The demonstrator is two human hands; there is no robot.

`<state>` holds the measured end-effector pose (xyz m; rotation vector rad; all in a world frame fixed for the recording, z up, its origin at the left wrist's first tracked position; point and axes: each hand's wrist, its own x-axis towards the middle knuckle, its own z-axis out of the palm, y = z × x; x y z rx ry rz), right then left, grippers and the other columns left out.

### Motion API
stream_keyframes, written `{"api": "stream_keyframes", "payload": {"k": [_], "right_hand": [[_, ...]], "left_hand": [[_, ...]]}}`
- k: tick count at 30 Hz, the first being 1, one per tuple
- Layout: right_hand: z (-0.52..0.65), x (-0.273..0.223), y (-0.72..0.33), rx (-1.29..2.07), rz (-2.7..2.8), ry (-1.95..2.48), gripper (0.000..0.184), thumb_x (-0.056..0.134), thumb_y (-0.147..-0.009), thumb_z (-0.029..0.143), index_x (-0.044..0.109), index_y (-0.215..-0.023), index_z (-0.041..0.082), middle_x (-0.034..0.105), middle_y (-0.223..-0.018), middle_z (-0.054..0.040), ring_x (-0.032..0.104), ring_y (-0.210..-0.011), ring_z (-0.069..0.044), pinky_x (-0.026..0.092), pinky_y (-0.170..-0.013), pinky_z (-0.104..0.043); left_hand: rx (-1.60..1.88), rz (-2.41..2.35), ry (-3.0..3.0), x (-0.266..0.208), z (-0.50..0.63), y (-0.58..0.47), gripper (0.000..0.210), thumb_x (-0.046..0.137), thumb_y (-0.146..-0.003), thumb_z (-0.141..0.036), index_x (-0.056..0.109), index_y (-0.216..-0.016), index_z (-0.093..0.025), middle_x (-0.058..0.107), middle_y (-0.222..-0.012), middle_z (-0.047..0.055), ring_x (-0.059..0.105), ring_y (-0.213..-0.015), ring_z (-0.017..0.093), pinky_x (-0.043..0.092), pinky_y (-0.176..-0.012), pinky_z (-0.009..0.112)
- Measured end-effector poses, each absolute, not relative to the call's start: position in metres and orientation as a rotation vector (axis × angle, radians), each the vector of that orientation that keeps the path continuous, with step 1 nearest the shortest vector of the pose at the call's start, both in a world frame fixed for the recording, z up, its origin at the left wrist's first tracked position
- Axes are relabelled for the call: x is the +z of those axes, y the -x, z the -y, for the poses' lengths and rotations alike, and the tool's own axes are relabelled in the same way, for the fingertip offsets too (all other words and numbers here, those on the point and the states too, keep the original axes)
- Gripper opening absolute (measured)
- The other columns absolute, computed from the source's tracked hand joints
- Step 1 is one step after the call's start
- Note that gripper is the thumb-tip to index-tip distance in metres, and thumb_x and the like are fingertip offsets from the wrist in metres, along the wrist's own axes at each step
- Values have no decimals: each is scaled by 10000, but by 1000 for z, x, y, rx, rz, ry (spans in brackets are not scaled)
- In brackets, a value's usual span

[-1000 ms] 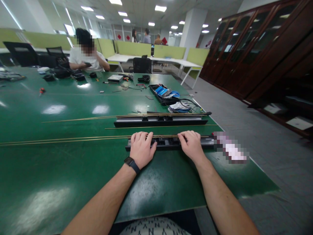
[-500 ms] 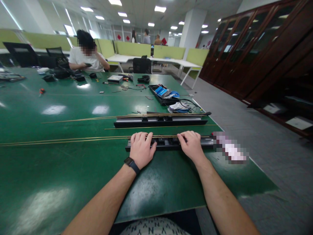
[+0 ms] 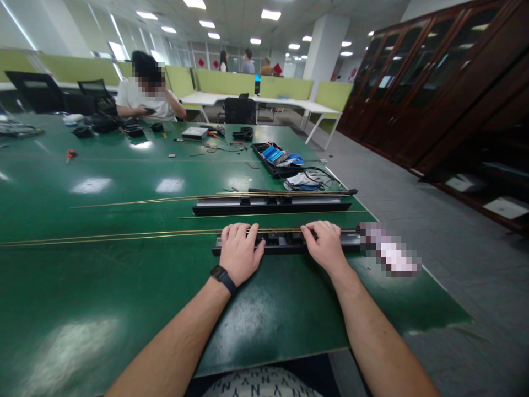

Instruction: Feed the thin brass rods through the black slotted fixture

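A long black rail (image 3: 285, 250) with a grey channel lies crosswise on the table in front of me. Thin brass-coloured rods (image 3: 124, 237) run along its far side and stretch out far to the left. My left hand (image 3: 239, 248), wearing a dark wristwatch (image 3: 223, 279), rests across the rail's left end, fingers spread over the rods and thumb apart. Toward the right, my right hand (image 3: 324, 244) has thumb and forefinger pinched together at the rods above the rail; the fingertips partly cover the contact. Beyond it lies a second black rail (image 3: 268, 209) with similar rods on top.
A single rod (image 3: 231, 216) lies between the two rails. Farther back are a black tray (image 3: 264, 160) with blue packets and white gloves (image 3: 303, 181). A blurred pinkish object (image 3: 392, 255) sits by the table's right edge. A person (image 3: 146, 96) sits across the green table (image 3: 103, 286).
My right hand has shifted very slightly to the right along the rods. My left hand and the rail look unmoved.
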<state>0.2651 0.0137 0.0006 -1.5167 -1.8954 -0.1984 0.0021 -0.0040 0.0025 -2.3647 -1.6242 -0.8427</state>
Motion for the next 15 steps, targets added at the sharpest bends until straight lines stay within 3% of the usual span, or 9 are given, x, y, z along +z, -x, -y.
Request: {"api": "stream_keyframes", "payload": {"k": [15], "right_hand": [[-15, -1, -266, -179, 1927, 1516, 307, 500, -1022, 434, 680, -862, 244, 718, -875, -24, 588, -887, -201, 314, -884, -389]], "left_hand": [[-840, 1625, 2364, 4, 4, -2, 398, 531, -978, -401, 617, -1323, -223, 675, -1195, 136, 557, -1179, 315, 340, -1078, 504]]}}
